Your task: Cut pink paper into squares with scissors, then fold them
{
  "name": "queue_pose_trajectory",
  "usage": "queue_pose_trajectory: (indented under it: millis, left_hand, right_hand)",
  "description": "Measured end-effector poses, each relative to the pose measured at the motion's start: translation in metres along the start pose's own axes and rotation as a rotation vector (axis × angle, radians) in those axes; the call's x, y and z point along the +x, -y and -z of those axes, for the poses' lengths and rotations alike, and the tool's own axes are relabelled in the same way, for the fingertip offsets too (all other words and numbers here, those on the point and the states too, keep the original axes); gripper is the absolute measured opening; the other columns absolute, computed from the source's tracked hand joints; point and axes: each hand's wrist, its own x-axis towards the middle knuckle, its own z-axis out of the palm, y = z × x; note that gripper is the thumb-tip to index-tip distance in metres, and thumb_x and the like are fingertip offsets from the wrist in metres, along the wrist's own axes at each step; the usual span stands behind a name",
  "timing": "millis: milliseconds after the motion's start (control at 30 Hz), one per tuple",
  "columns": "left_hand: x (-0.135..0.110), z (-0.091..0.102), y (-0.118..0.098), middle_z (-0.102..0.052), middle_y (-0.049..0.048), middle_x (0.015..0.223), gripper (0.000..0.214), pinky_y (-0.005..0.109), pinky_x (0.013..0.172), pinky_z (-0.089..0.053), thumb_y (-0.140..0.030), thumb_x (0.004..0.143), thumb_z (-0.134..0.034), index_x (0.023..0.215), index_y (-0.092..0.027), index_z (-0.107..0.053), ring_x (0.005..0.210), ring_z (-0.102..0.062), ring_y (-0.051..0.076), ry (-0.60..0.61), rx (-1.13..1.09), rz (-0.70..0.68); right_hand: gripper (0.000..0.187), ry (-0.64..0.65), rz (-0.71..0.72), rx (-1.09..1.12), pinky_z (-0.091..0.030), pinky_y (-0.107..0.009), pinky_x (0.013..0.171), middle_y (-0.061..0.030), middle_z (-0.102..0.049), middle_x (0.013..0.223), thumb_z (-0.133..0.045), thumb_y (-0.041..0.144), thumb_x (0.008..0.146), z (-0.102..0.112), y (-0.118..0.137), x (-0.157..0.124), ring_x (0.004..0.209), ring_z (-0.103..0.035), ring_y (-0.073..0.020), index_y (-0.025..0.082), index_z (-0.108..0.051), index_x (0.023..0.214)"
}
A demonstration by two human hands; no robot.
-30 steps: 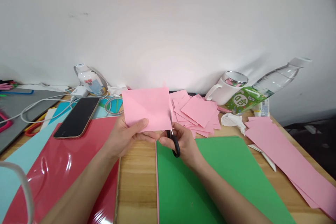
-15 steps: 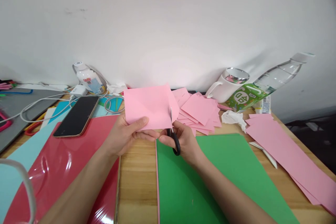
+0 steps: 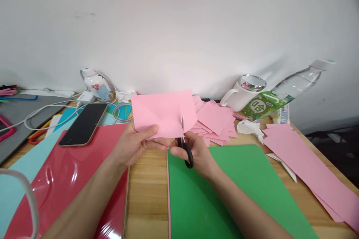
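Bright, even light fills the scene with soft shadows. Glare streaks the glossy red sheet (image 3: pixel 70 179) near the counter's (image 3: pixel 146 194) left edge. Straight lines bow toward the picture's edges.

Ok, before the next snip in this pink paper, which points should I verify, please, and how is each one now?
1. The left hand holds the pink sheet at its lower edge: ok.
2. Its thumb is apart from the blade: ok.
3. The right hand holds the scissors by the black handle: ok.
4. The blade sits in the slit from the lower edge: ok.
5. The cut follows a marked line: cannot tell, no line shows.
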Motion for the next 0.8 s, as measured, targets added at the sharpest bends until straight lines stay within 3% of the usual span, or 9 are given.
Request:
queue_pose_trajectory:
  millis: [167,267,367,433,500,567,667,733,800]
  left_hand:
    - [-0.002,-0.003,-0.001,-0.072,0.0050,0.066,0.012,0.031,0.056,-0.059,-0.020,0.071,-0.068,0.079,-0.012,-0.067,0.062,-0.069,0.023,-0.164,0.106,-0.271]
    - [-0.003,-0.005,-0.001,-0.072,0.0023,0.077,0.009,0.034,0.067,-0.060,-0.019,0.070,-0.068,0.078,-0.015,-0.067,0.075,-0.069,0.023,-0.257,0.075,-0.406]
    - [-0.003,-0.004,-0.001,-0.072,-0.0002,0.083,0.010,0.033,0.072,-0.059,-0.020,0.069,-0.070,0.078,-0.019,-0.067,0.082,-0.068,0.021,-0.277,-0.025,-0.426]
    - [-0.003,-0.002,-0.001,-0.072,0.0004,0.084,0.014,0.031,0.073,-0.058,-0.021,0.066,-0.072,0.080,-0.019,-0.068,0.083,-0.067,0.021,-0.245,-0.054,-0.370]
    - [-0.005,0.000,-0.001,-0.072,0.0022,0.085,0.022,0.030,0.072,-0.058,-0.024,0.064,-0.075,0.085,-0.019,-0.069,0.082,-0.068,0.021,-0.182,-0.061,-0.285]
    - [-0.006,0.000,0.000,-0.072,0.0038,0.084,0.029,0.031,0.070,-0.058,-0.025,0.062,-0.076,0.088,-0.017,-0.069,0.079,-0.068,0.021,-0.120,-0.059,-0.207]
    - [-0.006,0.000,0.002,-0.073,0.0046,0.084,0.029,0.028,0.067,-0.058,-0.025,0.063,-0.075,0.090,-0.016,-0.069,0.077,-0.068,0.020,-0.079,-0.048,-0.165]
    - [-0.004,0.001,0.001,-0.072,0.0044,0.084,0.027,0.028,0.065,-0.058,-0.023,0.064,-0.074,0.090,-0.016,-0.069,0.077,-0.068,0.020,-0.079,-0.025,-0.159]
    - [-0.001,0.003,0.000,-0.072,0.0043,0.082,0.024,0.030,0.058,-0.059,-0.023,0.065,-0.074,0.088,-0.016,-0.068,0.072,-0.069,0.022,-0.096,0.009,-0.119]
  right_hand:
    - [0.039,0.252,-0.025,-0.126,-0.046,-0.026,0.064,-0.0024,-0.064,0.078,-0.077,0.035,0.061,0.022,0.007,0.000,0.069,-0.058,-0.0130,0.017,-0.055,0.088]
    - [0.030,0.308,0.030,-0.215,-0.048,-0.031,0.074,-0.0063,-0.067,0.087,-0.075,0.030,0.065,0.044,0.015,0.001,0.080,-0.062,-0.0164,0.016,-0.057,0.085]
    - [0.033,0.138,0.049,-0.197,-0.048,-0.034,0.078,-0.0077,-0.069,0.090,-0.076,0.030,0.064,0.060,0.022,0.002,0.085,-0.064,-0.0198,0.017,-0.057,0.088]
    - [0.038,-0.075,0.074,-0.086,-0.047,-0.037,0.082,-0.0083,-0.069,0.093,-0.075,0.033,0.066,0.063,0.024,0.004,0.088,-0.065,-0.0210,0.019,-0.056,0.095]
    - [0.042,-0.195,0.096,0.067,-0.047,-0.040,0.084,-0.0092,-0.069,0.096,-0.071,0.039,0.071,0.059,0.022,0.005,0.088,-0.065,-0.0217,0.020,-0.054,0.104]
    - [0.045,-0.160,0.057,0.189,-0.048,-0.041,0.081,-0.0092,-0.069,0.094,-0.069,0.042,0.072,0.052,0.019,0.007,0.084,-0.065,-0.0214,0.019,-0.054,0.107]
    - [0.047,-0.046,-0.033,0.244,-0.050,-0.033,0.069,-0.0022,-0.064,0.075,-0.074,0.039,0.066,0.043,0.014,0.008,0.070,-0.062,-0.0159,0.017,-0.059,0.104]
    - [0.046,-0.108,-0.020,0.222,-0.047,-0.025,0.059,0.0031,-0.057,0.066,-0.078,0.035,0.060,0.043,0.013,0.009,0.060,-0.055,-0.0105,0.017,-0.062,0.099]
    - [0.049,-0.269,0.054,0.178,-0.041,-0.020,0.052,0.0054,-0.054,0.065,-0.081,0.029,0.055,0.048,0.014,0.010,0.056,-0.050,-0.0070,0.018,-0.063,0.099]
